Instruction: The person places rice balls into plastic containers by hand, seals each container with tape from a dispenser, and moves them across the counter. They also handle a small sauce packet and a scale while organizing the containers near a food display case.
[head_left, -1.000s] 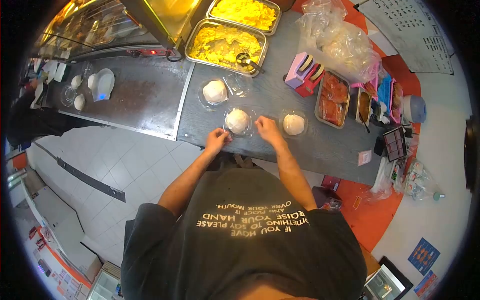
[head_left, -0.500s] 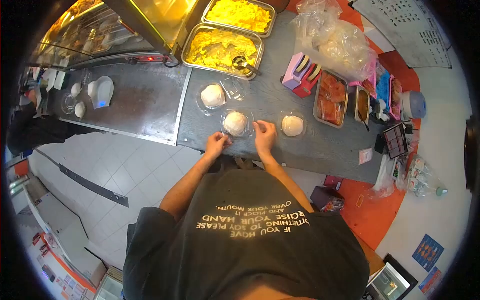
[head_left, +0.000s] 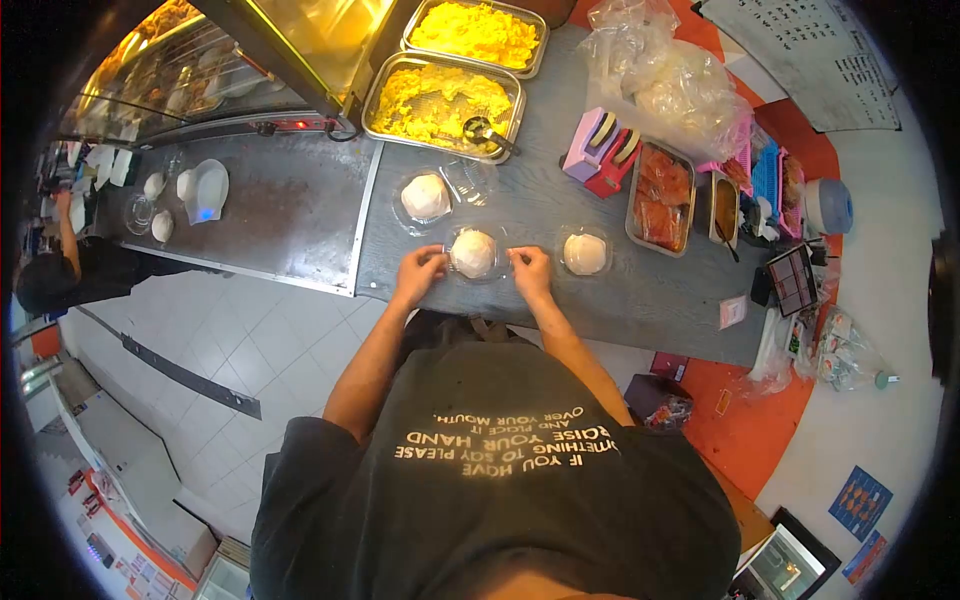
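Observation:
A pale round bun [head_left: 473, 251] sits in a clear plastic container [head_left: 474, 276] at the counter's near edge. My left hand [head_left: 421, 276] has its fingers pinched at the container's left rim. On the opposite side, the fingers of my right hand [head_left: 531, 272] are closed at the right rim. Just right of that hand stands another clear container holding a bun [head_left: 584, 252]. Behind and to the left, a third bun [head_left: 425, 197] rests in a container whose clear lid [head_left: 471, 181] is folded back.
Metal trays of yellow food [head_left: 433, 105] stand at the back, a ladle [head_left: 488, 132] in the nearer one. To the right are a tray of reddish slices [head_left: 661, 200], a sauce pan [head_left: 724, 208] and plastic bags [head_left: 680, 85]. Another person [head_left: 75, 270] stands far left.
My left hand has shifted from the container's front left corner up to its left side. My right hand has moved slightly toward me, staying at the right rim.

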